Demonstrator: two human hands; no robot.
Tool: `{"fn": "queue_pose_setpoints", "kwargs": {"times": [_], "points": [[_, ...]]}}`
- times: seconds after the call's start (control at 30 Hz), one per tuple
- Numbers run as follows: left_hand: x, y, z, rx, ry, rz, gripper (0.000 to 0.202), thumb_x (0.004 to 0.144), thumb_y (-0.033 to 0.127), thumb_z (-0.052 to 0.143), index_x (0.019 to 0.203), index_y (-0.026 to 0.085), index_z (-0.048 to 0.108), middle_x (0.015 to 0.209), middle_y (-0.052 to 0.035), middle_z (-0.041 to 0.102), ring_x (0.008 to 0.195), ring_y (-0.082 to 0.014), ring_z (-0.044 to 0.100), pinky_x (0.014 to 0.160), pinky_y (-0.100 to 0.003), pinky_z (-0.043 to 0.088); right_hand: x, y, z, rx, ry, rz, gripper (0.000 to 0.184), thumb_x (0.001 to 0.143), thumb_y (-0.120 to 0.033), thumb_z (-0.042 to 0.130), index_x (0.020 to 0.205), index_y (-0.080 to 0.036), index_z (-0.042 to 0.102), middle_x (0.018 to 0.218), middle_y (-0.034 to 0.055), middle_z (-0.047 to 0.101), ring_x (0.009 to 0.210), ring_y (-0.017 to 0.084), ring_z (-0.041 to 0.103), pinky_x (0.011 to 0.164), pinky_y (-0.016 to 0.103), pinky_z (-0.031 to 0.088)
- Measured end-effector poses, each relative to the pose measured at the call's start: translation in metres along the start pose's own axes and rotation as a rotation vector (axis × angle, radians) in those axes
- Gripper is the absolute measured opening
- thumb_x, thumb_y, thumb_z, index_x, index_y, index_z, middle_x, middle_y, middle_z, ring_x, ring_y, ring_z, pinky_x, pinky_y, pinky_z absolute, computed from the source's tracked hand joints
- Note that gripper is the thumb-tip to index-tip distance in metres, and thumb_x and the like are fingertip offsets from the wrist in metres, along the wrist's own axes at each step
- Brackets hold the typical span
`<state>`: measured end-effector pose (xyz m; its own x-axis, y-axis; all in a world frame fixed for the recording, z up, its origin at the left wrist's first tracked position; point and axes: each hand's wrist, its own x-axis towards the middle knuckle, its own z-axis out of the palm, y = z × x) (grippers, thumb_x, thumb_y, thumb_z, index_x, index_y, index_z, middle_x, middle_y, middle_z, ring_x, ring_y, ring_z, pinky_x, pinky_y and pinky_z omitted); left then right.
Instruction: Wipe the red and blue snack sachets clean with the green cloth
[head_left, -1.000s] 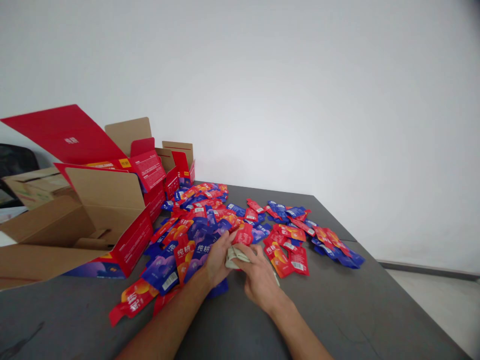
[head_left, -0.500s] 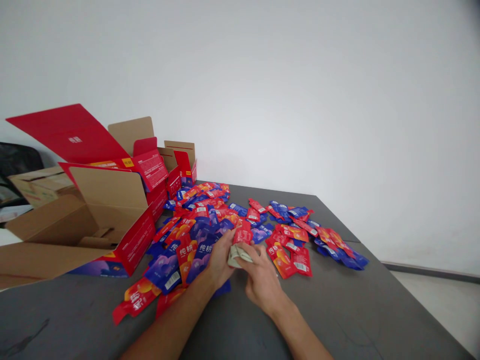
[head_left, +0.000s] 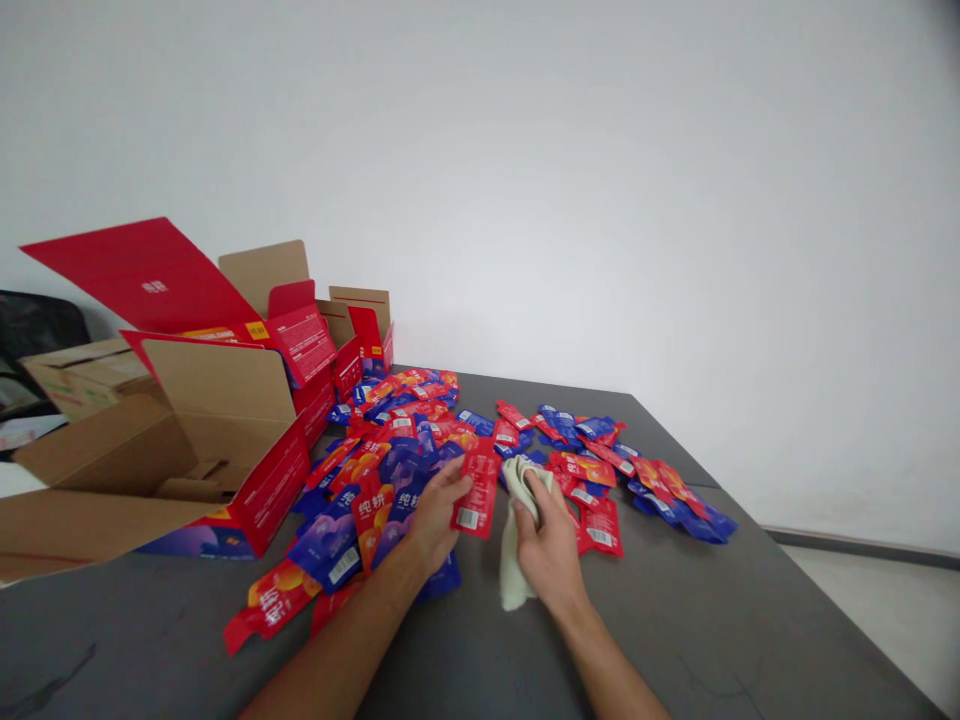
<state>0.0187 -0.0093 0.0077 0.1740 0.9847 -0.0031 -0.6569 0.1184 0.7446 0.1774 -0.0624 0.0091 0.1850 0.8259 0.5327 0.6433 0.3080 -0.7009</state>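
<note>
My left hand [head_left: 435, 513] grips a red snack pouch [head_left: 478, 490] by its left edge, its barcode side facing me. Just to the right, my right hand [head_left: 546, 540] is closed on a pale cloth [head_left: 513, 570], one end of which hangs down toward the tabletop. The cloth and the pouch are apart. Left of and behind my left hand spreads a heap of red and blue pouches [head_left: 330, 535], some overlapping. Beyond my right hand lie more red and blue pouches [head_left: 600, 525] in looser groups.
An open red carton [head_left: 274, 480] with brown inner flaps stands on the left of the dark grey table [head_left: 675, 620]. More open red cartons [head_left: 311, 345] line up behind it. A plain brown box [head_left: 90, 375] is at the far left. A white wall rises behind the table.
The cloth, wrapped around the pouch before, has come away to the right with my right hand and now hangs loose. The pouch in my left hand is now uncovered.
</note>
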Motion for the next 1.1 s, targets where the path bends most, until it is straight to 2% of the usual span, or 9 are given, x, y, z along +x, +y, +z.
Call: {"fn": "queue_pose_setpoints", "kwargs": {"times": [0.1, 0.27, 0.4, 0.5, 0.63, 0.73, 0.83, 0.97, 1.1], "points": [[-0.002, 0.0, 0.0, -0.018, 0.039, 0.01, 0.052, 0.069, 0.021, 0.081, 0.118, 0.019, 0.064, 0.09, -0.0043, 0.072, 0.074, -0.0143, 0.067, 0.074, -0.027, 0.052, -0.003, -0.002, 0.004, 0.02, -0.051, 0.038, 0.05, 0.093, -0.033, 0.052, 0.14, -0.016, 0.052, 0.143, 0.0148, 0.052, 0.136, 0.029, 0.045, 0.113, 0.05, 0.038], [-0.003, -0.007, 0.0, -0.016, 0.026, 0.068, 0.045, 0.066, 0.017, 0.083, 0.107, 0.02, 0.066, 0.092, -0.0023, 0.07, 0.079, -0.0127, 0.066, 0.078, -0.025, 0.051, -0.009, -0.015, 0.006, 0.063, -0.073, -0.097, 0.045, 0.093, -0.028, 0.053, 0.137, -0.02, 0.056, 0.14, 0.0133, 0.055, 0.13, 0.027, 0.052, 0.108, 0.043, 0.045], [-0.007, -0.008, 0.011, 0.002, 0.002, 0.009, 0.024, 0.079, 0.028, 0.074, 0.1, 0.016, 0.07, 0.1, -0.0076, 0.072, 0.088, -0.0175, 0.067, 0.081, -0.026, 0.051, -0.01, -0.016, 0.009, 0.086, -0.066, -0.207, 0.04, 0.094, -0.018, 0.049, 0.132, -0.022, 0.059, 0.132, 0.0128, 0.058, 0.121, 0.023, 0.056, 0.102, 0.04, 0.049], [-0.012, 0.0, 0.022, -0.125, -0.1, -0.106, 0.03, 0.088, 0.038, 0.064, 0.108, 0.016, 0.069, 0.1, -0.0076, 0.073, 0.094, -0.0216, 0.067, 0.086, -0.03, 0.051, -0.009, -0.015, 0.009, 0.009, -0.032, -0.293, 0.041, 0.092, -0.011, 0.046, 0.127, -0.024, 0.063, 0.135, 0.0112, 0.055, 0.123, 0.024, 0.052, 0.104, 0.046, 0.046], [-0.015, 0.01, 0.022, -0.18, -0.187, -0.173, 0.04, 0.092, 0.044, 0.056, 0.12, 0.017, 0.066, 0.096, -0.0067, 0.073, 0.088, -0.0208, 0.068, 0.082, -0.031, 0.053, -0.009, -0.023, 0.0, -0.124, -0.227, -0.413, 0.05, 0.083, -0.001, 0.047, 0.117, -0.03, 0.07, 0.142, 0.0041, 0.051, 0.12, 0.025, 0.048, 0.099, 0.045, 0.047], [-0.015, 0.007, 0.016, -0.172, -0.225, -0.226, 0.049, 0.094, 0.05, 0.05, 0.124, 0.014, 0.063, 0.097, -0.0093, 0.073, 0.089, -0.0225, 0.068, 0.082, -0.033, 0.053, -0.01, -0.032, -0.006, -0.211, -0.33, -0.408, 0.056, 0.073, 0.003, 0.05, 0.111, -0.031, 0.073, 0.143, 0.0013, 0.049, 0.117, 0.026, 0.047, 0.095, 0.043, 0.049], [-0.016, 0.0, 0.015, -0.152, -0.24, -0.268, 0.052, 0.094, 0.052, 0.049, 0.126, 0.013, 0.062, 0.104, -0.0121, 0.072, 0.098, -0.0255, 0.067, 0.089, -0.036, 0.051, -0.009, -0.033, -0.008, -0.303, -0.277, -0.343, 0.061, 0.069, 0.005, 0.05, 0.114, -0.03, 0.071, 0.146, 0.002, 0.046, 0.119, 0.027, 0.044, 0.098, 0.044, 0.048], [-0.02, -0.005, 0.023, -0.155, -0.243, -0.285, 0.052, 0.093, 0.052, 0.053, 0.129, 0.016, 0.062, 0.115, -0.0128, 0.071, 0.11, -0.0283, 0.064, 0.097, -0.04, 0.048, -0.003, -0.022, -0.013, -0.396, -0.102, -0.241, 0.065, 0.071, 0.004, 0.049, 0.126, -0.027, 0.065, 0.146, 0.0062, 0.044, 0.121, 0.03, 0.042, 0.1, 0.049, 0.046], [-0.022, -0.007, 0.028, -0.07, -0.179, -0.186, 0.045, 0.084, 0.039, 0.07, 0.123, 0.016, 0.066, 0.114, -0.012, 0.072, 0.108, -0.0276, 0.066, 0.095, -0.037, 0.049, 0.003, -0.013, -0.017, -0.383, -0.053, -0.247, 0.065, 0.072, 0.003, 0.048, 0.126, -0.027, 0.065, 0.144, 0.0072, 0.046, 0.121, 0.031, 0.042, 0.099, 0.051, 0.047]]}}
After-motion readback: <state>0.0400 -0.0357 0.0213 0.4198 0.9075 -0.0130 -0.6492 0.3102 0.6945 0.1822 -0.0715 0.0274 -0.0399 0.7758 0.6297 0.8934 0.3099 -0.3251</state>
